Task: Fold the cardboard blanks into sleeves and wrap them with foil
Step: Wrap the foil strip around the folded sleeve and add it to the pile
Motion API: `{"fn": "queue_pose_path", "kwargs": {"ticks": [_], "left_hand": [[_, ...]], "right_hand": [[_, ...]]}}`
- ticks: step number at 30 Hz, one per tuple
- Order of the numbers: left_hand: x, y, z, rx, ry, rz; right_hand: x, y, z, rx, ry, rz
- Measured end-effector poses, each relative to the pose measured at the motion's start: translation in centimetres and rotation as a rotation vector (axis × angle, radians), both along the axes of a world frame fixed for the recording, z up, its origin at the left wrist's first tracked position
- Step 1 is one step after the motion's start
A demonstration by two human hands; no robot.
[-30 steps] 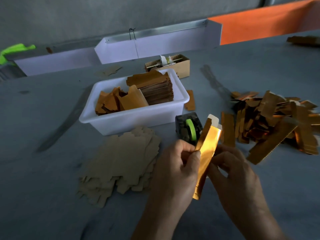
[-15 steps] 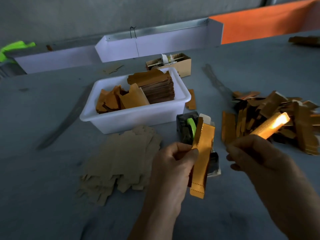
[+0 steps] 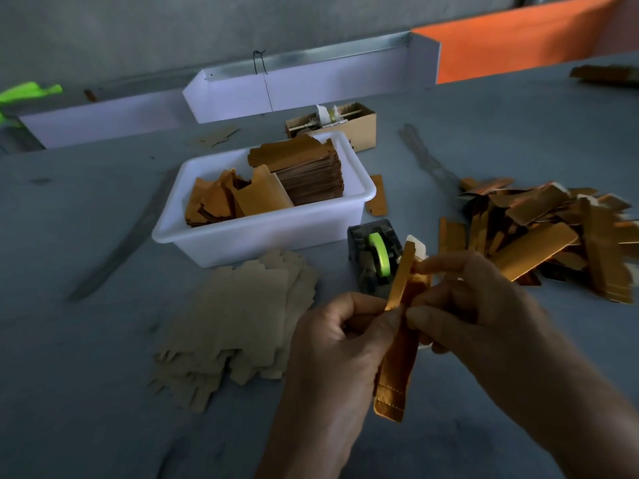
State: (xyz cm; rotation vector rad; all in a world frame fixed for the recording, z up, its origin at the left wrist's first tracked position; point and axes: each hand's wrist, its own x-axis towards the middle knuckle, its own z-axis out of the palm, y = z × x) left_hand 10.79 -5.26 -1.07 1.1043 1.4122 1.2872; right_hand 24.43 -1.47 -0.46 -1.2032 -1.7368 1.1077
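Observation:
Both hands hold one long gold-foil sleeve (image 3: 397, 368) upright in front of me. My left hand (image 3: 339, 344) pinches its left edge near the middle. My right hand (image 3: 473, 305) pinches its upper part from the right, fingers curled round it. A white tab shows at the sleeve's top end. A loose stack of flat brown cardboard blanks (image 3: 238, 323) lies on the table to the left of my hands. A heap of finished foil sleeves (image 3: 553, 236) sits to the right.
A white plastic tub (image 3: 262, 233) with gold foil pieces and a stack of blanks stands behind the blanks. A tape dispenser with a green roll (image 3: 375, 257) sits just beyond my hands. A small cardboard box (image 3: 349, 126) and white trays lie farther back.
My right hand dropped a finished sleeve on the right heap and came back left. It now pinches the sleeve that my left hand kept holding.

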Motion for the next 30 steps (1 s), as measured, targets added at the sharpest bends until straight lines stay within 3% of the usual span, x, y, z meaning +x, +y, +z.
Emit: {"fn": "queue_pose_path", "kwargs": {"ticks": [5, 13, 19, 23, 27, 30], "left_hand": [[-0.3, -0.1, -0.2, -0.007, 0.003, -0.034], [0.0, -0.1, -0.8, -0.060, -0.097, 0.004], [1.4, 0.0, -1.7, -0.105, -0.068, 0.207], [2.4, -0.3, -2.2, 0.026, 0.072, 0.362], [2.0, -0.4, -2.1, 0.123, 0.087, 0.382], [1.7, -0.3, -2.0, 0.077, 0.028, 0.335]], "right_hand": [[-0.2, 0.0, -0.4, -0.030, -0.040, -0.049], [-1.1, -0.2, -0.5, 0.094, -0.235, -0.141], [-1.8, -0.9, 0.3, 0.197, -0.430, -0.219], [-2.4, -1.0, 0.7, 0.207, -0.588, -0.247], [-1.7, -1.0, 0.1, 0.207, -0.473, -0.255], [-1.2, -0.6, -0.3, 0.031, -0.234, -0.203]]}}
